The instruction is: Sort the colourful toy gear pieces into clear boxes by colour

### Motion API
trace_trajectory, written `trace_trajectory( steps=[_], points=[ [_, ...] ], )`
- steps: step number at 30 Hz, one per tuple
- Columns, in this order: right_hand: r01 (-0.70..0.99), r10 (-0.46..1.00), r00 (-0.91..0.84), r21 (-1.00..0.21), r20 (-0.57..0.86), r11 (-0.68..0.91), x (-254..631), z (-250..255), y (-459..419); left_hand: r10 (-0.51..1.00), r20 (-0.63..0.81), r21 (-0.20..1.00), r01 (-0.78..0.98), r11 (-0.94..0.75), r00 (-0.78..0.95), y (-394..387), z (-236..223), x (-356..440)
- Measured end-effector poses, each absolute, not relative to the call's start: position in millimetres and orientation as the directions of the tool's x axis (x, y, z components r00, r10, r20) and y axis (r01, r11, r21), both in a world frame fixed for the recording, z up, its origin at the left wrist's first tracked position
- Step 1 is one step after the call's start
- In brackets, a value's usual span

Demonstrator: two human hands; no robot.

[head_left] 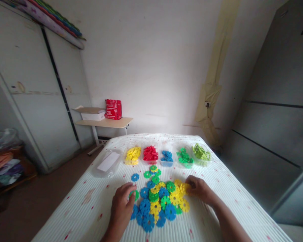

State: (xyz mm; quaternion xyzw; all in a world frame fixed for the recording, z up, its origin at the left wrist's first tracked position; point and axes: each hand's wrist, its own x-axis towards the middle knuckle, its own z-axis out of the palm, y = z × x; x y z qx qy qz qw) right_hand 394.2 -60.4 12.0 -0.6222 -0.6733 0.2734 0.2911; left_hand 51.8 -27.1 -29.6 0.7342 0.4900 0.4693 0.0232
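A pile of notched plastic snowflake discs lies mid-table: blue discs (148, 222), green discs (165, 202) and yellow discs (184, 205) overlap each other. At the pile's left edge is my left hand (121, 204), with thumb and index finger apart beside a green disc (135, 195). Whether it touches that disc I cannot tell. My right hand (199, 189) is at the pile's upper right, its fingertips closed on a yellow disc (183, 189). A single blue disc (135, 177) lies ahead of my left hand.
Clear tubs at the back hold yellow pieces (133, 154), red pieces (150, 154), blue pieces (167, 156), green pieces (184, 157) and light green pieces (201, 153). A clear lid (104, 172) with a white card lies left. Beyond stands a side table (116, 123) with a red bag (113, 109).
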Motion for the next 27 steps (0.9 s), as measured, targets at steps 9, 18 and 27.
trace_trajectory(
  steps=[9, 18, 27],
  points=[
    [0.276, 0.993, -0.119, -0.961, -0.019, 0.015, 358.2, 30.9, -70.5, 0.750, 0.638, 0.505, 0.641, -0.578, 0.173, -50.5, -13.2, 75.1],
    [0.191, 0.976, -0.201, -0.973, 0.088, 0.127, 279.5, -1.0, -76.9, 0.731, 0.596, 0.417, 0.649, -0.636, 0.333, -65.3, -11.2, 97.6],
    [0.204, 0.977, -0.149, -0.962, 0.151, 0.180, 289.6, 13.3, -77.1, 0.814, 0.533, 0.604, 0.570, -0.557, 0.231, -51.3, -8.7, 89.4]
  ],
)
